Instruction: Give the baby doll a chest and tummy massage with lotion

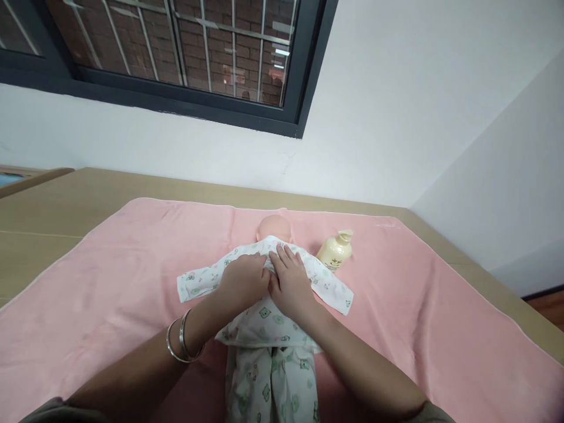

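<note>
Doll (274, 226) lies on its back in the middle of the pink towel (110, 276), head toward the wall, already wearing a printed top (264, 311) and matching trousers (268, 382). Both sleeves are spread out to the sides and the trousers cover the legs, so the dressing looks mostly done; what seems left is closing or smoothing the front of the top at the chest. The left hand (244, 279), two bangles (181, 341) on its wrist, rests curled on the chest, fingers bent into the fabric; whether it pinches a fastening I cannot tell, since the fingertips are hidden. The right hand (288, 282) lies flat and open beside it, touching it, fingers pressing the cloth near the collar. A cream pump bottle (335, 251) lies just beside the doll's shoulder, near the sleeve but clear of both hands. Nothing else crowds the wooden table (53, 200).
</note>
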`<control>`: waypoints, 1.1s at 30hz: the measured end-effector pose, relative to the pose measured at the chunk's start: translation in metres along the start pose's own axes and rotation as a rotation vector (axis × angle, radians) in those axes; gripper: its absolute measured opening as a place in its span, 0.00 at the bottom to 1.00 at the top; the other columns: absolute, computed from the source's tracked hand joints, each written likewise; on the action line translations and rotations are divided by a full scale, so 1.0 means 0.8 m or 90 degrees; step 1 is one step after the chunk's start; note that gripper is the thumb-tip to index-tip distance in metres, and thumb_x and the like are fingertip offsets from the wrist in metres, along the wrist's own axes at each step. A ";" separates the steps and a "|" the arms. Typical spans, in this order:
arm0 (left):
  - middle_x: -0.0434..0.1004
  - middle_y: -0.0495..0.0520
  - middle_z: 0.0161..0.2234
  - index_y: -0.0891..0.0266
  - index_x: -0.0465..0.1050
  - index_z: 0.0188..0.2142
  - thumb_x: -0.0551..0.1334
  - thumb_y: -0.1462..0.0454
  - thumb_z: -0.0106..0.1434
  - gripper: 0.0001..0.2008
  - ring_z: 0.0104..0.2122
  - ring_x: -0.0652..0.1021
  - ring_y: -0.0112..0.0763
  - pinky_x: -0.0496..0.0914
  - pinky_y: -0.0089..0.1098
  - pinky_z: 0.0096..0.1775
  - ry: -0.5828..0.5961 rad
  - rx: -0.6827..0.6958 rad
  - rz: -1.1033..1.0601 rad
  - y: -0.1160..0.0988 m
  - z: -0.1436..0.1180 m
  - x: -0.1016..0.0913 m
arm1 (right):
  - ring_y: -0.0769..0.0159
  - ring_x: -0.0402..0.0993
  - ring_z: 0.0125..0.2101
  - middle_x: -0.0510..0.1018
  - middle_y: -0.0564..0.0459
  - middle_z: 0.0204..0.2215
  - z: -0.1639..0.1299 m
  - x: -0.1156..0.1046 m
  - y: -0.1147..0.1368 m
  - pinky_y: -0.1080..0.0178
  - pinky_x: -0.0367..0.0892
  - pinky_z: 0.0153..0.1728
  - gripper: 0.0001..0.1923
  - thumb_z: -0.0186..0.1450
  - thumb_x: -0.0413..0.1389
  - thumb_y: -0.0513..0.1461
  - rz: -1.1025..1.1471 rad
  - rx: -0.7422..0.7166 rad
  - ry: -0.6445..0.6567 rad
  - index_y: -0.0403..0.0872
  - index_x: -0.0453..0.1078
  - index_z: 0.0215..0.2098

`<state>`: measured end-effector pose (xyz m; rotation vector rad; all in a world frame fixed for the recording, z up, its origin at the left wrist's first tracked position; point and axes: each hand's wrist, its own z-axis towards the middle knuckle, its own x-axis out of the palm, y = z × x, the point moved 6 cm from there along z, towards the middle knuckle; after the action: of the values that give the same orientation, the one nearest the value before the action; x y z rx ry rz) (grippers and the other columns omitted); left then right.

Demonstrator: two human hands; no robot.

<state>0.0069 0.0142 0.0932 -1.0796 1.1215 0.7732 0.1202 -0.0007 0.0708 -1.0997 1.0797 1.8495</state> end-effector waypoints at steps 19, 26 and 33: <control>0.76 0.59 0.60 0.60 0.79 0.51 0.61 0.56 0.61 0.21 0.64 0.70 0.50 0.62 0.46 0.65 -0.178 -0.028 -0.491 0.003 0.002 -0.023 | 0.54 0.54 0.71 0.63 0.39 0.69 0.002 -0.131 -0.033 0.43 0.41 0.71 0.25 0.75 0.45 0.40 0.060 0.019 0.010 0.42 0.63 0.68; 0.78 0.72 0.55 0.71 0.75 0.52 0.57 0.60 0.65 0.21 0.58 0.77 0.49 0.68 0.47 0.62 0.036 -0.119 -1.214 -0.076 0.014 -0.009 | 0.48 0.46 0.73 0.52 0.37 0.73 -0.021 -0.175 -0.081 0.43 0.48 0.69 0.29 0.75 0.45 0.40 -0.046 0.070 0.056 0.41 0.55 0.72; 0.63 0.78 0.66 0.76 0.53 0.70 0.48 0.54 0.72 0.34 0.63 0.73 0.45 0.77 0.37 0.53 0.170 -0.268 -1.360 -0.136 0.069 0.007 | 0.51 0.42 0.73 0.49 0.31 0.73 0.002 -0.160 -0.121 0.48 0.45 0.71 0.33 0.73 0.44 0.37 -0.054 0.102 0.009 0.30 0.48 0.73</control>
<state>0.1240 0.0315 0.1214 -1.9513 -0.4293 -0.9162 0.2525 0.0182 0.1599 -1.0492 1.1505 1.6614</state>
